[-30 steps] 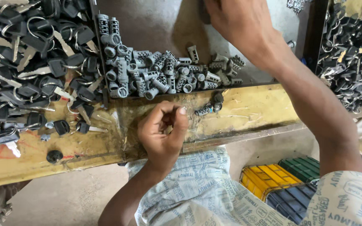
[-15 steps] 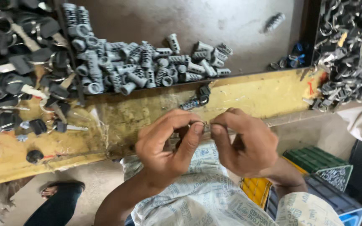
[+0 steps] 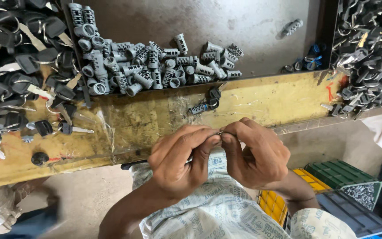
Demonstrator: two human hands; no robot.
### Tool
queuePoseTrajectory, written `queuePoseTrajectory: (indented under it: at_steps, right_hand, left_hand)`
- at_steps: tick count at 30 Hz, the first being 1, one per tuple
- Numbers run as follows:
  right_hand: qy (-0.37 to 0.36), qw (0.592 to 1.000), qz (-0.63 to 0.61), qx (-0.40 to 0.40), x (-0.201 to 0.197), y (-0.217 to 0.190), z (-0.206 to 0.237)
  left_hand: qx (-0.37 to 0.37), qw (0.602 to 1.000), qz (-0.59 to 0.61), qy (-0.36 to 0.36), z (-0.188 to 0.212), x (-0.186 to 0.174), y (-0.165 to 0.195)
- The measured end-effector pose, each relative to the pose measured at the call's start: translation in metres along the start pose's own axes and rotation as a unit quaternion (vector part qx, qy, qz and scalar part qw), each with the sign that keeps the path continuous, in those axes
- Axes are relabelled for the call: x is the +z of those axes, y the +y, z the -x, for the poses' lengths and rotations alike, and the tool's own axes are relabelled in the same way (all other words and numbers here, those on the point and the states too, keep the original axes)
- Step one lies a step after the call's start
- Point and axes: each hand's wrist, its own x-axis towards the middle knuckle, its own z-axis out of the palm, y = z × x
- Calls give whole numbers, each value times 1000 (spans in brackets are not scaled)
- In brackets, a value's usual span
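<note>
Head view looks down on two hands meeting just in front of the yellow bench edge. The left hand and right hand both pinch one small metal part between thumb and fingertips, each narrowed tight on it (it is too small and too covered to tell its kind). Held close over the lap, level with the eyes' line, it seems placed so for fine fingerwork. Both wrists bend inward, knuckles up, forearms rising from the patterned cloth below the bench edge. Beyond that edge, a heap of grey lock cylinders lies in a dark tray. On the edge itself rests a lone cylinder. Left of it, black-headed keys pile up; right, more keys.
</note>
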Motion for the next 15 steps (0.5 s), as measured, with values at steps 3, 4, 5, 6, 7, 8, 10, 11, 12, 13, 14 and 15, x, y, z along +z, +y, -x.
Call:
queuePoseTrajectory:
  at_steps: [3,4,5,6,7,8,10,11,12,13,14,15]
  right_hand:
    - [-32,991,-72,108,0,-1,-2]
    - [-45,973,-148,172,0,1,-4]
    - [-58,945,-221,235,1,2,-6]
    - [-74,912,-287,283,1,5,-10]
    - [-90,874,-349,327,2,11,-17]
    - [-105,827,-408,371,3,16,-24]
    - [-201,824,-407,340,3,24,-42]
    - [-249,818,-406,322,4,26,-53]
    - [-255,868,-334,264,4,30,-66]
    - [-258,908,-260,203,5,31,-80]
    - [-257,938,-184,141,8,32,-96]
    - [-262,955,-83,111,15,34,-112]
  left_hand:
    - [-5,1000,21,13,1,-1,-3]
    - [-6,999,34,21,2,-1,-4]
    - [-14,999,38,24,2,-2,-5]
    - [-21,998,42,29,4,-4,-6]
    - [-26,998,46,34,5,-6,-8]
    - [-40,998,48,31,7,-8,-9]
    - [-70,996,53,26,11,-13,-13]
    - [-73,994,65,39,13,-15,-16]
    - [-76,993,77,51,14,-18,-20]
    - [-80,991,88,63,16,-20,-23]
    - [-97,989,87,72,18,-22,-27]
    - [-114,987,86,79,19,-25,-31]
